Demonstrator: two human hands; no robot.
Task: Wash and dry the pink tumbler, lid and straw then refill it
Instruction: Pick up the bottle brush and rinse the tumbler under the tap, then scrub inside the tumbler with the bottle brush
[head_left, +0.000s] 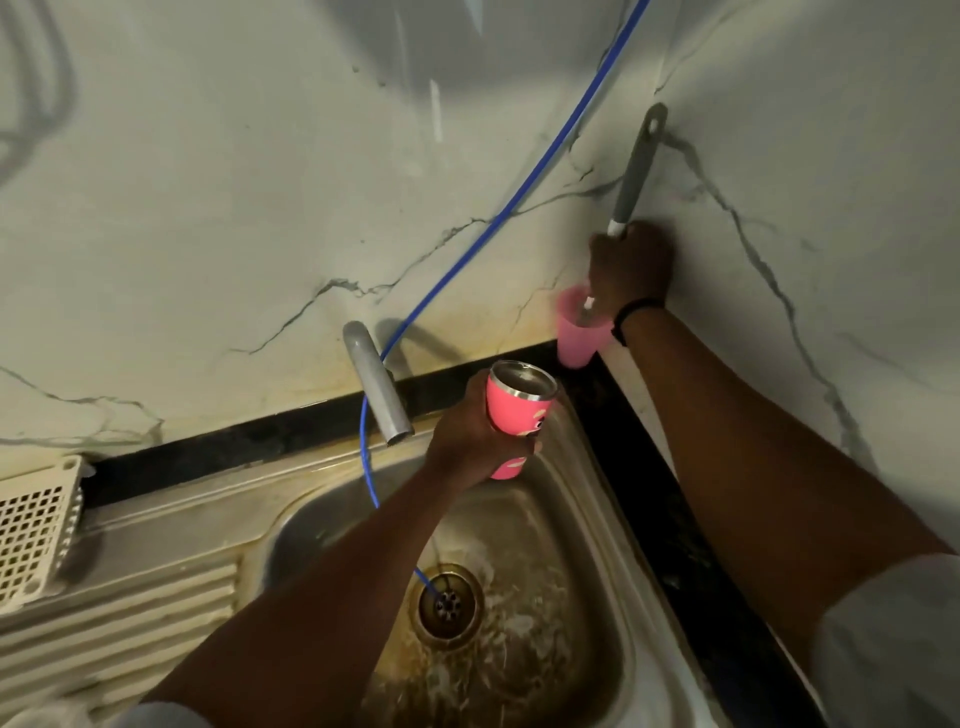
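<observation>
My left hand (470, 441) grips the pink tumbler (514, 410) upright over the steel sink (587, 519); its open steel mouth faces up, with no lid on it. My right hand (631, 265) is closed around a grey-handled brush (636, 166) that stands in a pale pink plastic cup (576, 338) in the back corner of the counter. The brush's lower end is hidden inside the cup. I see no lid or straw.
A grey tap spout (376, 384) juts over the sink, left of the tumbler. A blue hose (498, 215) runs from the upper wall down into the drain (449, 605). A white perforated basket (36, 525) sits on the drainboard at left. Marble walls meet in a corner behind the cup.
</observation>
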